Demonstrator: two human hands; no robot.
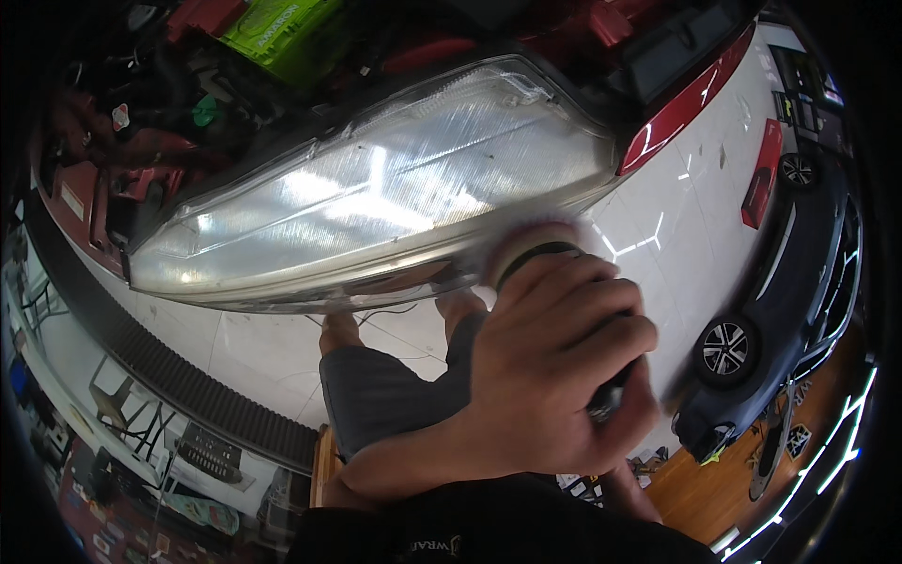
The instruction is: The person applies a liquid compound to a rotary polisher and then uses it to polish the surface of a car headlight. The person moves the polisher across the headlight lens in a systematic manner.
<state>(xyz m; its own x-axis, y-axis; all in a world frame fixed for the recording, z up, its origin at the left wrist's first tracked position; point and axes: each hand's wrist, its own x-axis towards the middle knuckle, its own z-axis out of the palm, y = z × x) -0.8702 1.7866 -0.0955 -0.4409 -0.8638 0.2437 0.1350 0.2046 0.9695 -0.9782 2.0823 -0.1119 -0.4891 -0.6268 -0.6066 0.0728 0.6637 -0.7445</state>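
Observation:
A large car headlight [404, 179] stretches across the upper middle. Its clear lens is hazy, with fine streaks and bright light reflections. My left hand [564, 367] is wrapped over the head of a polisher [540, 252], its fingers curled round the dark body. The polisher's round pale pad, reddish at the rim, is smeared by motion at the headlight's lower right edge; whether it touches the lens I cannot tell. Beneath my left hand, part of my right forearm [629, 493] shows, while my right hand itself is hidden.
Around the headlight are a red car's engine bay, a bright green battery [275, 36] and a red body panel [691, 99]. My legs in grey shorts [381, 390] stand below it on pale tiles. A dark car [789, 291] is parked at right; a chair [111, 390] stands at left.

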